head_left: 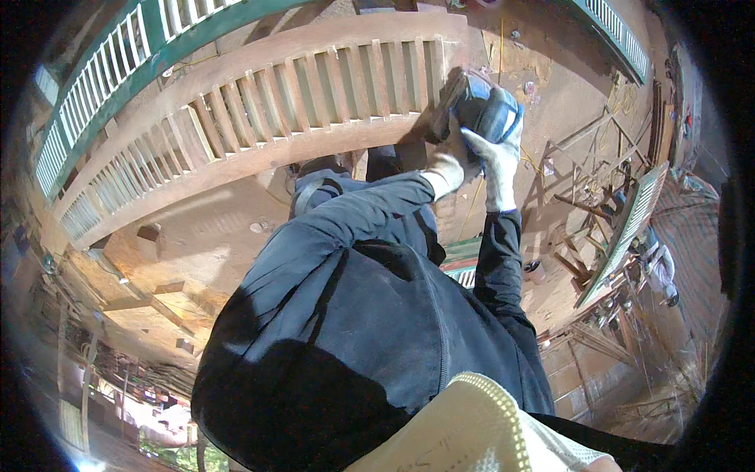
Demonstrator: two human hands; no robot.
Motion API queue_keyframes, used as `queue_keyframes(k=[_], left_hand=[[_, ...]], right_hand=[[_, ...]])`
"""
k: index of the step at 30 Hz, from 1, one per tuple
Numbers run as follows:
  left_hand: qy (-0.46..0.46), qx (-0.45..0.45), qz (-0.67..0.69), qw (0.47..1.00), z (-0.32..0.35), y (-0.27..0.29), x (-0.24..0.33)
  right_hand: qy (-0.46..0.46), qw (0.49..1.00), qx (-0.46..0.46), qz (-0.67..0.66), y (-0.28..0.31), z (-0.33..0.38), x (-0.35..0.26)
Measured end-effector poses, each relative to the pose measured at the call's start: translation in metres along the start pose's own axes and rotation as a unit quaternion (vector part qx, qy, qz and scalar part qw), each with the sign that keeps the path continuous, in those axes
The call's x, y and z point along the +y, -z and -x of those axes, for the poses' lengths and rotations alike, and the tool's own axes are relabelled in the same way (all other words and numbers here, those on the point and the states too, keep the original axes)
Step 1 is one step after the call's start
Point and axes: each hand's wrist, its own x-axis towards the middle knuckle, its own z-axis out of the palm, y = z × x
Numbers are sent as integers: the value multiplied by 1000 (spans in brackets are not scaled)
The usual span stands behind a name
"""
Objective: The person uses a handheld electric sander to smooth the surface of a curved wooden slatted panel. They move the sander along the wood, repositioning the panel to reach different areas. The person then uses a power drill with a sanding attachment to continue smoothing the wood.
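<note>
At the right end of a long slatted wooden frame (259,161) both my gloved hands come together on a boxy, blue and dark power tool (470,96), which looks like a sander. My right hand (500,141), in a white and blue glove, is closed around its right side. My left hand (447,169), in a white glove, is closed at its near side, the fingers partly hidden. The tool sits against the frame's right end; its underside is hidden. The frame is bare reddish wood, with many upright slats between two rails.
Beyond the frame lies a green-framed panel with white slats (102,94); a similar panel (621,39) is at the far right. Another slatted panel (629,232) leans among wooden trestles (586,157) to the right. Cords cross the dusty floor. A person (659,263) is at the right edge.
</note>
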Motion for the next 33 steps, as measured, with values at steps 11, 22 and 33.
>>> queue_keyframes(k=[11, 22, 33], left_hand=[[-78, 102, 93, 987, -85, 40, 30], [-287, -124, -331, 890, 51, 80, -44], [-107, 535, -426, 722, 11, 301, -226]], right_hand=[[61, 998, 28, 18, -29, -99, -98], [-256, 946, -191, -51, -18, -6, 31], [-73, 990, -78, 88, -38, -38, -28]])
